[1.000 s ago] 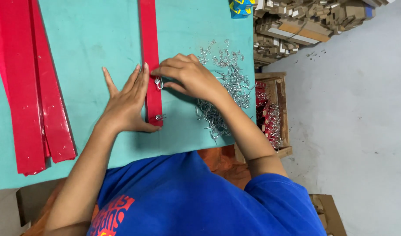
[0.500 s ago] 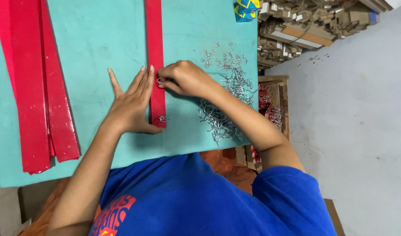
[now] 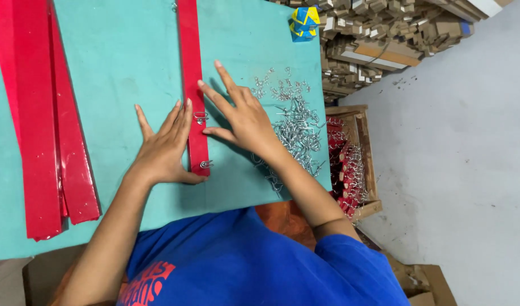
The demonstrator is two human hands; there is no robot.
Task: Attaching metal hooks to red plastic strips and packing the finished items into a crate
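A narrow red metal strip (image 3: 191,68) lies lengthwise on the teal table (image 3: 124,68). Two small silver hooks (image 3: 201,118) sit on its near end, one above the other. My left hand (image 3: 163,147) lies flat on the table and presses against the strip's left edge, thumb under its end. My right hand (image 3: 243,116) rests flat with fingers spread, fingertips on the strip's right edge beside the upper hook. Neither hand holds anything.
A heap of loose silver hooks (image 3: 294,130) lies right of my right hand. More red strips (image 3: 39,113) are stacked at the table's left. A blue-yellow box (image 3: 304,22) sits at the far edge. A wooden crate (image 3: 350,158) with red parts stands beside the table, cardboard stacks behind.
My right hand was pinched over the upper hook on the strip; it has now let go and spread flat. The left hand has stayed against the strip.
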